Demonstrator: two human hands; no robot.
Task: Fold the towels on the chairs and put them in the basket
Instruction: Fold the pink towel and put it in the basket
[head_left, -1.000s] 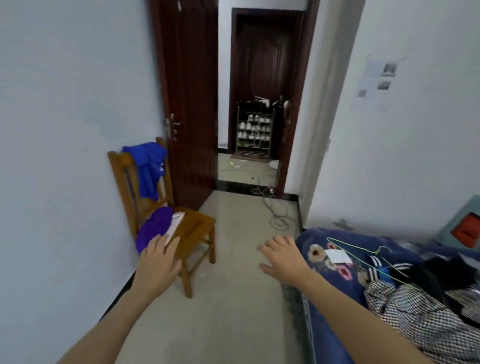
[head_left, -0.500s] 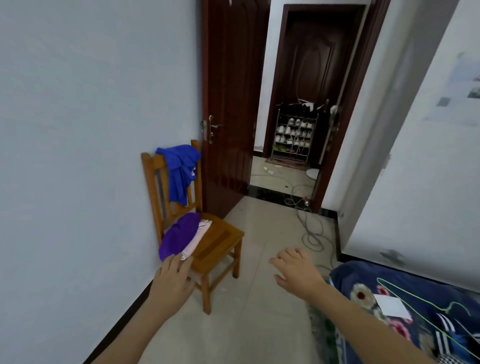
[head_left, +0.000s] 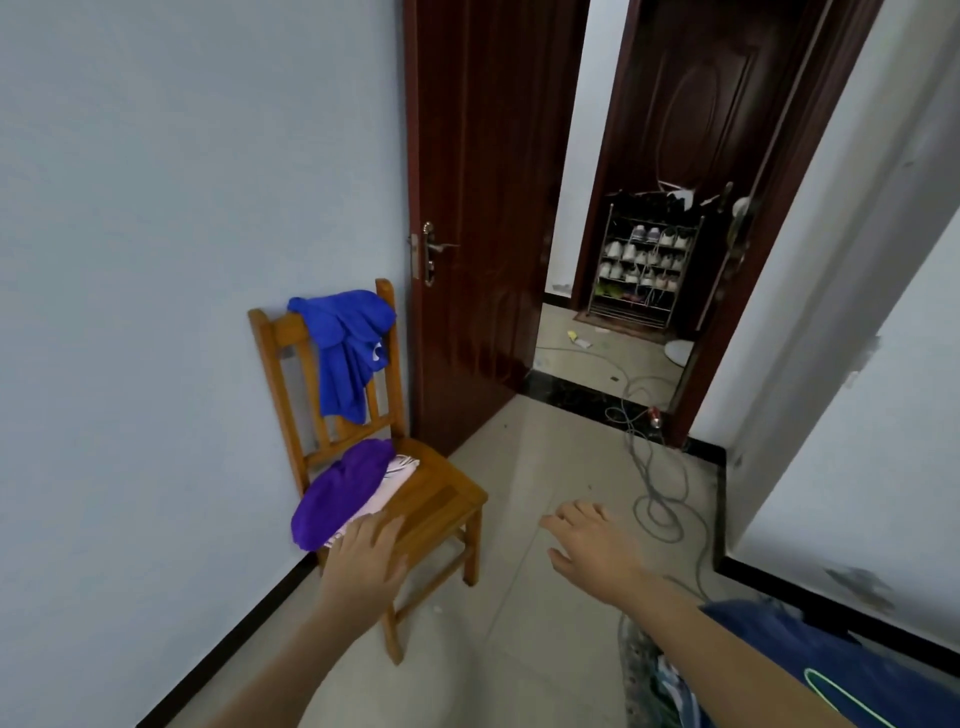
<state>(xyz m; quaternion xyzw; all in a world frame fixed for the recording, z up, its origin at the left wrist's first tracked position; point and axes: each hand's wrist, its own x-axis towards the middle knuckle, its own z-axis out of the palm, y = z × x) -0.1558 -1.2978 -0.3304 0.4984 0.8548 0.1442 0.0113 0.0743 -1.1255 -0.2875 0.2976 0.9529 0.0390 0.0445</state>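
Note:
A wooden chair (head_left: 441, 499) stands against the left wall. A blue towel (head_left: 345, 353) hangs over its backrest. On the seat lies a purple towel (head_left: 340, 491) on top of a pale pink one (head_left: 392, 480). My left hand (head_left: 366, 564) reaches out with fingers straight, just in front of the seat's near edge and the towels, holding nothing. My right hand (head_left: 592, 543) is stretched forward over the floor to the right of the chair, fingers relaxed and empty. No basket is in view.
A dark wooden door (head_left: 478, 208) stands open beside the chair, leading to a hallway with a shoe rack (head_left: 644, 265). Cables (head_left: 660, 483) trail across the tiled floor. A bed with a blue cover (head_left: 841, 670) fills the lower right corner.
The view has moved closer to the chair and turned left, so the bed has slid mostly out of frame. Both hands stay stretched forward, the left now nearer the towels on the seat.

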